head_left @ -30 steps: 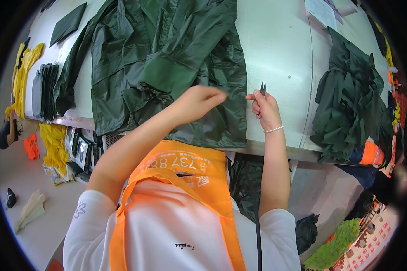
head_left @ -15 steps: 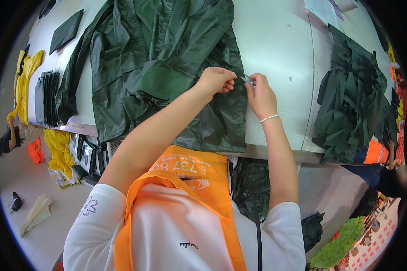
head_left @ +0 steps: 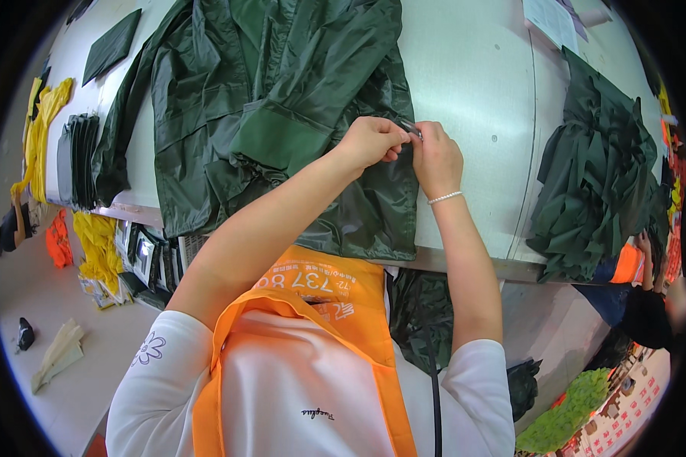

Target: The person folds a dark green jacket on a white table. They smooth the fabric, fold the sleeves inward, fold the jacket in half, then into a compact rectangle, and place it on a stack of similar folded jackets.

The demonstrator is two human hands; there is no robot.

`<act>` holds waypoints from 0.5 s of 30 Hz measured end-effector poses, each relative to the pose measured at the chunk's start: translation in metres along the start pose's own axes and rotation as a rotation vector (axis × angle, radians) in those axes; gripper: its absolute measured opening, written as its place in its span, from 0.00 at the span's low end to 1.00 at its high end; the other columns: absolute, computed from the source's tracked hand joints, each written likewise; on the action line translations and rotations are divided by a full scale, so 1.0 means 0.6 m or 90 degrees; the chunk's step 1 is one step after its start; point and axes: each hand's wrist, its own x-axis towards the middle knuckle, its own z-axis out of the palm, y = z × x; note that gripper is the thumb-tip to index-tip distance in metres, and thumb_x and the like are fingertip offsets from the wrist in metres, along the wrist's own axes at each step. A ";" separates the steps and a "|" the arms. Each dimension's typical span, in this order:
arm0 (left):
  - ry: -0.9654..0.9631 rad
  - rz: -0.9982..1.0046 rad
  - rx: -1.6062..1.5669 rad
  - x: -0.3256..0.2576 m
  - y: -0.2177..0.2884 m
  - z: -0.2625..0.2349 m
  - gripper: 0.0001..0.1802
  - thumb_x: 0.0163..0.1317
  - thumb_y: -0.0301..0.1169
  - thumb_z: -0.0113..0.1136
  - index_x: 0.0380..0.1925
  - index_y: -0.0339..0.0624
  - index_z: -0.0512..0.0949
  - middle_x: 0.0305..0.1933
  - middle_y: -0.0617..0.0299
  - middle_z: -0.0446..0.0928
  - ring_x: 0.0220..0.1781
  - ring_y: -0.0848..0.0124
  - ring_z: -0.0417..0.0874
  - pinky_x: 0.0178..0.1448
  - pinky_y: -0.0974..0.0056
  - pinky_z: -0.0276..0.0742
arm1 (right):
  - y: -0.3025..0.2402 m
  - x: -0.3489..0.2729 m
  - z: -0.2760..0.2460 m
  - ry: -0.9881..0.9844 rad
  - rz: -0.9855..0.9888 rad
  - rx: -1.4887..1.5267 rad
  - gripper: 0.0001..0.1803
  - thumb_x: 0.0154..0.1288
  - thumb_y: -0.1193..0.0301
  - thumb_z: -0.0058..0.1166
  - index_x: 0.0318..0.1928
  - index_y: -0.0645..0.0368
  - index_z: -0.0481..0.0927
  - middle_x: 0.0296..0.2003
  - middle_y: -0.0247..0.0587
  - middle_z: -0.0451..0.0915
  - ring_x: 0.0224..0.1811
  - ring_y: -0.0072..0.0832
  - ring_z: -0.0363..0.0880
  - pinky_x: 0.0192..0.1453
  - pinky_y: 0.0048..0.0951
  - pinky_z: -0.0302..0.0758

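Observation:
A dark green waterproof jacket (head_left: pixel 290 137) lies spread on the table, its front hem hanging near the edge. Over its right side, my left hand (head_left: pixel 373 143) is closed in a pinch; whatever its fingertips hold is too small to make out. My right hand (head_left: pixel 437 156), with a pale beaded bracelet at the wrist, grips small metal thread snips (head_left: pixel 411 129). The snips' blades point up and left, right by the left fingertips. Both hands are above the jacket's right edge, and the fingers of the two nearly meet.
A heap of dark green garments (head_left: pixel 594 167) covers the table's right side. Folded dark pieces (head_left: pixel 78 160), a flat dark packet (head_left: pixel 112 47) and yellow garments (head_left: pixel 47 126) are at the left. Papers (head_left: pixel 552 23) lie at the far right. Other people stand at both sides.
My hands have come closer together, the left moving slightly right. The snips have turned and now sit against the left fingertips.

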 end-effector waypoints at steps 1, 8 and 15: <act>-0.001 -0.003 -0.003 0.001 -0.001 -0.001 0.08 0.60 0.32 0.61 0.31 0.39 0.80 0.26 0.66 0.77 0.26 0.79 0.75 0.33 0.74 0.72 | 0.000 -0.001 0.001 0.004 0.006 0.000 0.07 0.61 0.70 0.54 0.38 0.56 0.72 0.31 0.40 0.76 0.31 0.39 0.77 0.33 0.37 0.73; 0.072 0.161 0.160 -0.004 0.004 0.004 0.06 0.57 0.28 0.60 0.29 0.36 0.80 0.31 0.61 0.80 0.31 0.71 0.79 0.38 0.69 0.76 | 0.007 -0.005 0.016 0.042 0.197 0.192 0.11 0.59 0.67 0.58 0.39 0.58 0.75 0.32 0.41 0.78 0.30 0.36 0.78 0.35 0.34 0.74; 0.073 0.454 0.596 0.043 -0.032 -0.030 0.04 0.54 0.26 0.58 0.26 0.36 0.77 0.59 0.50 0.73 0.64 0.57 0.69 0.62 0.57 0.69 | 0.003 0.033 0.036 -0.048 0.355 0.256 0.11 0.51 0.67 0.64 0.32 0.60 0.80 0.28 0.45 0.78 0.30 0.39 0.78 0.35 0.36 0.74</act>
